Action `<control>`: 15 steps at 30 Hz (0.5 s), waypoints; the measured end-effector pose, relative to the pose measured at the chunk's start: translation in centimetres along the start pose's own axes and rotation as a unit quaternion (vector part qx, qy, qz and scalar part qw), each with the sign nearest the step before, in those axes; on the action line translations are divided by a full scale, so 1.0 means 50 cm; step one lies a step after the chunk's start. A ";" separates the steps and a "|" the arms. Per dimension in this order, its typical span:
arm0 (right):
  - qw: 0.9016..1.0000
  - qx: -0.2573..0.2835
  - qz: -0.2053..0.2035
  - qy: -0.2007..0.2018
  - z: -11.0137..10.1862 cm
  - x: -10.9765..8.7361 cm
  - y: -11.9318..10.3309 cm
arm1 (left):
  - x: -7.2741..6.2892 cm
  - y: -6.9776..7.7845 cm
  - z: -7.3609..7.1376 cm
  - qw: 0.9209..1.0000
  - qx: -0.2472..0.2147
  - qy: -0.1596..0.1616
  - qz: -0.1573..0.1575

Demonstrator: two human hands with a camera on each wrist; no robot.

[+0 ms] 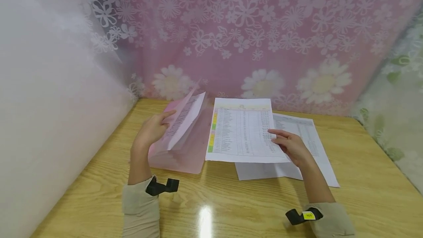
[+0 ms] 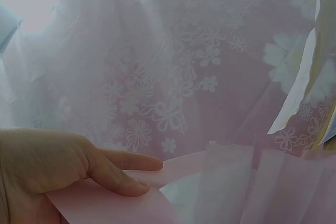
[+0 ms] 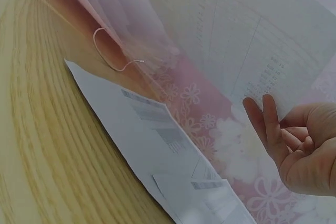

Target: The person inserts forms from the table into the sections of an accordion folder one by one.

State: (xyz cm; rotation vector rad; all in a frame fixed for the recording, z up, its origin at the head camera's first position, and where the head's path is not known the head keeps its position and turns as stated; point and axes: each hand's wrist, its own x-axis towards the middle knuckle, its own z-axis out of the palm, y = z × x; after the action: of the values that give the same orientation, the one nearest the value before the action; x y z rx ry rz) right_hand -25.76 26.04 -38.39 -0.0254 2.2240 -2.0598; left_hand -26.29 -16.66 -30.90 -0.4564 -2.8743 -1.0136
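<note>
On the left of the table lies a pink folder (image 1: 191, 164) with translucent sleeves. My left hand (image 1: 152, 128) grips its raised cover and leaves, the thumb lying over the pink edge (image 2: 115, 205) in the left wrist view. A printed page (image 1: 185, 116) shows among the lifted leaves. My right hand (image 1: 294, 148) pinches the right side of a printed sheet (image 1: 242, 131) with a table and yellow, green and pink cells down its left edge. Held up off the table, that sheet overlaps other printed sheets (image 1: 318, 150) beneath it.
A wooden table (image 1: 185, 208) carries everything. Behind it hangs a pink flowered curtain (image 1: 224, 47), with a pale sheet wall (image 1: 66, 83) on the left. A thin white string loop (image 3: 97, 45) shows by the folder in the right wrist view.
</note>
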 end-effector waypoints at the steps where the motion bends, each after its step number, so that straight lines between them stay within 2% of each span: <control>1: 1.000 -0.002 -0.001 -0.002 0.002 0.001 -0.001 | 0.001 0.000 0.000 1.000 -0.001 -0.001 0.000; 15: 0.997 -0.068 0.006 -0.042 0.035 0.042 -0.028 | -0.003 0.002 -0.001 1.000 0.000 0.000 -0.005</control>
State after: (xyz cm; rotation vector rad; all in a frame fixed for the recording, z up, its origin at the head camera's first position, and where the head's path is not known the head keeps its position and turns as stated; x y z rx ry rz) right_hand -27.80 23.98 -37.26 -0.1074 2.3022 -1.8617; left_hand -26.12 -16.66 -30.80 -0.4427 -2.8790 -1.0135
